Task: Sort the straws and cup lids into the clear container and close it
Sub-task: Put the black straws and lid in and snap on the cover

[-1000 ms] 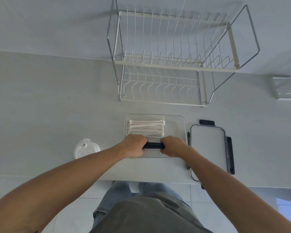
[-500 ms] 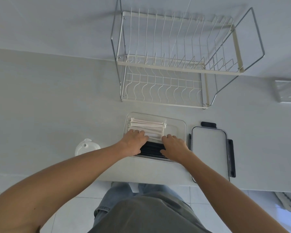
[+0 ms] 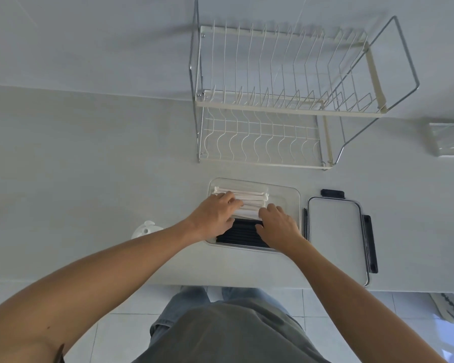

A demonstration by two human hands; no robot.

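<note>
A clear container (image 3: 290, 196) sits open on the counter near its front edge. White straws (image 3: 249, 197) lie in its far part and black straws (image 3: 243, 233) in its near part. My left hand (image 3: 215, 214) rests on the white straws, fingers spread flat. My right hand (image 3: 278, 226) lies flat over the right ends of both bundles. Neither hand grips anything. The container's lid (image 3: 337, 235), with black latches, lies flat to the right. White cup lids (image 3: 146, 229) sit left of the container, partly hidden by my left forearm.
A two-tier wire dish rack (image 3: 281, 100) stands behind the container. A clear box (image 3: 450, 138) is at the far right edge. The counter's front edge runs just below the container, with tiled floor beneath.
Both hands let go of the black straws, which now lie in the container's near part. The hands moved forward and flattened onto the straws.
</note>
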